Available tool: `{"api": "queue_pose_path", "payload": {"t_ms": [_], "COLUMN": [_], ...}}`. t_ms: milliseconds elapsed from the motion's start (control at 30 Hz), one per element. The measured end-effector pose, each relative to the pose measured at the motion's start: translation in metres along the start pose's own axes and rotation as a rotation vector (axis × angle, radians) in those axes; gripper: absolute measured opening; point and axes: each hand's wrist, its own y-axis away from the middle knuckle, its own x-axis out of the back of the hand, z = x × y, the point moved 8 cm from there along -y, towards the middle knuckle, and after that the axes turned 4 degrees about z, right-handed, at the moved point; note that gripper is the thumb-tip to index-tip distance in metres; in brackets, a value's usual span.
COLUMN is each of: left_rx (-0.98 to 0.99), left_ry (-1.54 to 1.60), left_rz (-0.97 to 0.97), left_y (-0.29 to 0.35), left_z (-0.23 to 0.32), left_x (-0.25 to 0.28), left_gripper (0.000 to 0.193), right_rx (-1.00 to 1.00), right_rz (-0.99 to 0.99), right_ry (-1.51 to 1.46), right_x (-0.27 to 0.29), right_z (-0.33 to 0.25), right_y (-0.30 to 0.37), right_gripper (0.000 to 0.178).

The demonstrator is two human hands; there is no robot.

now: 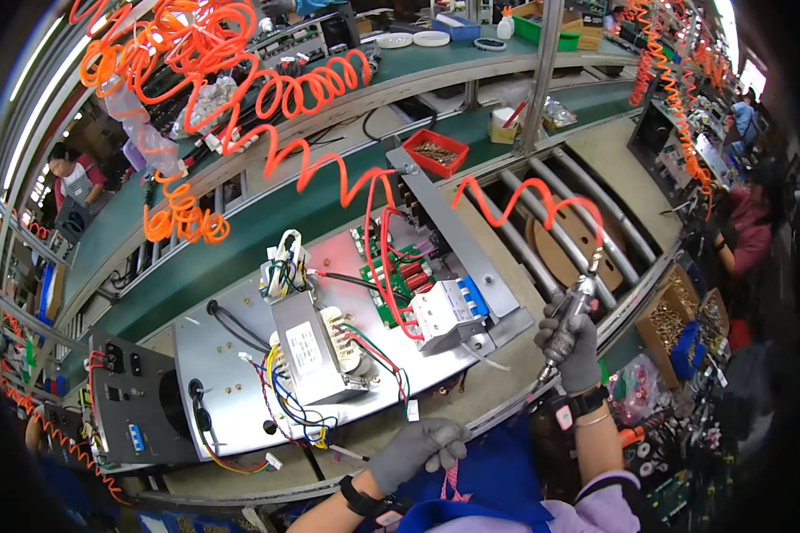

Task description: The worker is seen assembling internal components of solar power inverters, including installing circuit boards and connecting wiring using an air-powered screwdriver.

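My right hand (571, 345), in a grey glove, is wrapped round a metal air screwdriver (571, 320). An orange coiled air hose (533, 197) joins its upper end. My left hand (422, 451), also gloved, is closed in front of the near edge of a metal chassis plate (231, 355). What its fingers hold, if anything, is hidden; a pink patterned strip (453, 484) hangs just below them. On the plate sit a transformer (307, 351) with coloured wires, a green circuit board (404, 280) and a white breaker with blue levers (449, 313). Both hands are apart from these parts.
A dark front panel (133, 400) stands at the plate's left end. Metal rollers (587, 222) lie beyond my right hand. A red tray of screws (436, 153) stands behind the chassis. Cardboard boxes of small parts (671, 315) are at right. Orange hoses (196, 53) hang overhead; co-workers sit at both sides.
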Motion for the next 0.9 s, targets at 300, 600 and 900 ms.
{"api": "queue_pose_path", "payload": {"t_ms": [300, 600, 900], "left_rx": [-0.087, -0.239, -0.356], "left_ry": [0.387, 0.719, 0.734], "left_rz": [0.064, 0.252, 0.288], "left_y": [0.0, 0.0, -0.02], "left_z": [0.03, 0.043, 0.064], "left_x": [-0.022, -0.056, -0.087], "left_gripper": [0.04, 0.042, 0.033], "right_rx": [0.588, 0.852, 0.797], "right_rz": [-0.442, -0.598, -0.755], "right_ry": [-0.076, 0.103, -0.018], "right_x": [-0.162, -0.16, -0.156], "right_z": [-0.049, -0.068, -0.1], "right_y": [0.084, 0.117, 0.093], "right_gripper": [0.044, 0.048, 0.05]}}
